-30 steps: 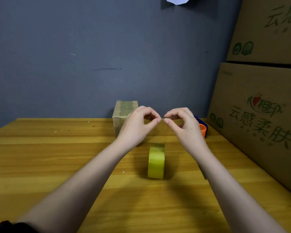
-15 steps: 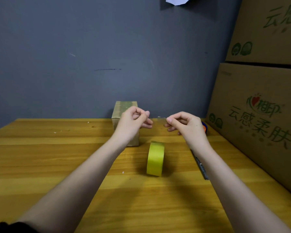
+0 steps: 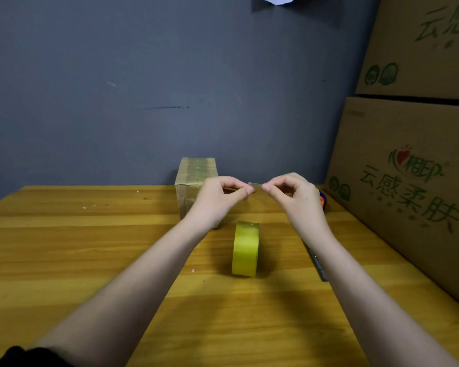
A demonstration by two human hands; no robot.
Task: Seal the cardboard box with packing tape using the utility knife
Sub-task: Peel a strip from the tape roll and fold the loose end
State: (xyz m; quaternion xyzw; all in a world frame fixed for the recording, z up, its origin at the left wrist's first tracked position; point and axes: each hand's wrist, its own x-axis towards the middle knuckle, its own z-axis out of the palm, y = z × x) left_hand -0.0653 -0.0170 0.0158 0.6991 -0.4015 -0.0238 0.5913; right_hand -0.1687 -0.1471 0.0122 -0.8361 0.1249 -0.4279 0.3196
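Note:
A small cardboard box (image 3: 194, 176), taped over its top, stands at the back of the wooden table (image 3: 90, 247). A yellow roll of packing tape (image 3: 245, 249) stands on edge in front of it. My left hand (image 3: 220, 197) and my right hand (image 3: 294, 194) are raised above the table, and both pinch a small clear scrap of tape (image 3: 255, 185) between thumb and forefinger. The utility knife (image 3: 317, 263) lies on the table under my right forearm, partly hidden.
Two large printed cardboard cartons (image 3: 408, 181) are stacked along the right edge of the table. A blue and orange object (image 3: 323, 200) peeks out behind my right hand. A grey wall (image 3: 170, 88) closes the back.
My hands drew apart half a second ago, with the scrap in my right fingers, and have come back together so both pinch it again.

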